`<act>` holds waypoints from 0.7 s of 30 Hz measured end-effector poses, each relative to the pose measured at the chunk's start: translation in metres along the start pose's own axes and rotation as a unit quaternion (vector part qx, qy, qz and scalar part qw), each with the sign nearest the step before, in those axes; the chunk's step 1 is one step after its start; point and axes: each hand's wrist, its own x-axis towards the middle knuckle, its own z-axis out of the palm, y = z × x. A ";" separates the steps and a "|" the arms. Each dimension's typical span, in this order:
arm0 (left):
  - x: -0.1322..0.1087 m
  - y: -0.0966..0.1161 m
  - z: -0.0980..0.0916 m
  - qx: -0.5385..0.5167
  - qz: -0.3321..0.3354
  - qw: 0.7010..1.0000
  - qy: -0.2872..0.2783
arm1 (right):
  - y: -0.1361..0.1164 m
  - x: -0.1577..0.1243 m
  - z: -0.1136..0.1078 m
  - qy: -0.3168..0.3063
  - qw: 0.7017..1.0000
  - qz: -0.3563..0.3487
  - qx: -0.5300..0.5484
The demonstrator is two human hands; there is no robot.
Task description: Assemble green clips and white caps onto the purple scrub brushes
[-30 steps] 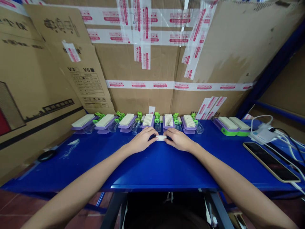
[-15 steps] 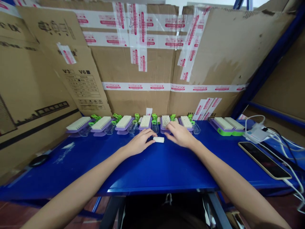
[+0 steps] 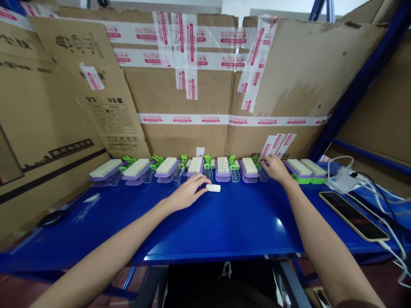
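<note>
My left hand (image 3: 189, 191) rests low over the blue table, its thumb and forefinger closed on the left end of a small white block (image 3: 213, 188). At the right end of the row, my right hand (image 3: 276, 167) has its fingers curled together at a green clip-like piece (image 3: 255, 159) and a clear plastic piece (image 3: 263, 174). What its fingertips pinch, if anything, is hidden. Just left of that hand sits a ridged white block on a purple base (image 3: 249, 167). A similar purple-based block (image 3: 222, 167) stands behind the small white block.
More purple-based white blocks (image 3: 136, 167) line the back, with green and clear pieces between them. Two white ridged blocks in a green-and-purple holder (image 3: 302, 173) stand right. A phone (image 3: 353, 216), cables and a white adapter (image 3: 343, 179) lie farther right. Cardboard (image 3: 186, 141) walls the back.
My right hand has moved right, from above the middle purple-based block to the green and clear pieces at the row's right end. My left hand and the small white block stay put.
</note>
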 end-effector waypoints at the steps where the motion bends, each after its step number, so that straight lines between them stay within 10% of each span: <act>1: 0.000 0.000 0.000 -0.001 -0.001 1.000 0.001 | 0.002 0.000 0.002 -0.011 1.000 -0.006 0.000; 21: 0.000 0.001 0.001 0.004 0.008 1.000 0.018 | -0.001 -0.002 -0.010 -0.090 0.994 0.002 -0.064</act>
